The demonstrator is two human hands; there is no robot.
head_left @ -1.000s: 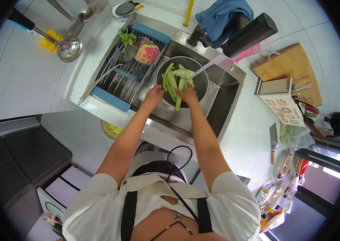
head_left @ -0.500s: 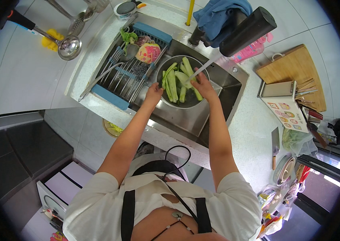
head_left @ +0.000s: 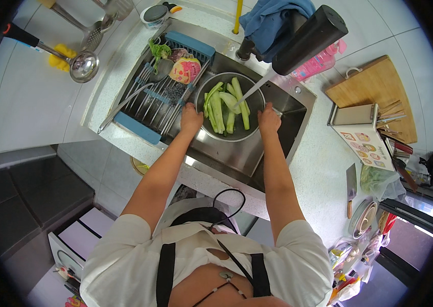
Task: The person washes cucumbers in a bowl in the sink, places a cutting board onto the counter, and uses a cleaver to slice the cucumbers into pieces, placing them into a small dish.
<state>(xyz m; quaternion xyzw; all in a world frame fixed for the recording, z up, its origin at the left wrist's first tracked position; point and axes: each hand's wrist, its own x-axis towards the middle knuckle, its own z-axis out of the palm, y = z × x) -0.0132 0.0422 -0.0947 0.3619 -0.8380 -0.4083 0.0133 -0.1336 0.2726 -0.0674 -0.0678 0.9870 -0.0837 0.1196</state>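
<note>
A round metal bowl [head_left: 203, 92] sits in the steel sink [head_left: 278, 143], with several green vegetable stalks [head_left: 226, 105] lying in it. Water streams from the tap [head_left: 249, 48] into the bowl. My left hand [head_left: 191, 118] grips the bowl's left rim. My right hand [head_left: 268, 120] grips its right rim. Both forearms reach in from the lower edge.
A blue-framed draining rack [head_left: 160, 97] with vegetables and a pink packet [head_left: 185, 69] spans the sink's left half. A wooden cutting board [head_left: 375, 92], knife block [head_left: 360, 128] and cleaver [head_left: 351, 187] lie on the right counter. Ladles [head_left: 80, 66] hang at the left.
My right hand let go of the green stalks, which now lie in the bowl. Both hands moved apart onto the bowl's rim.
</note>
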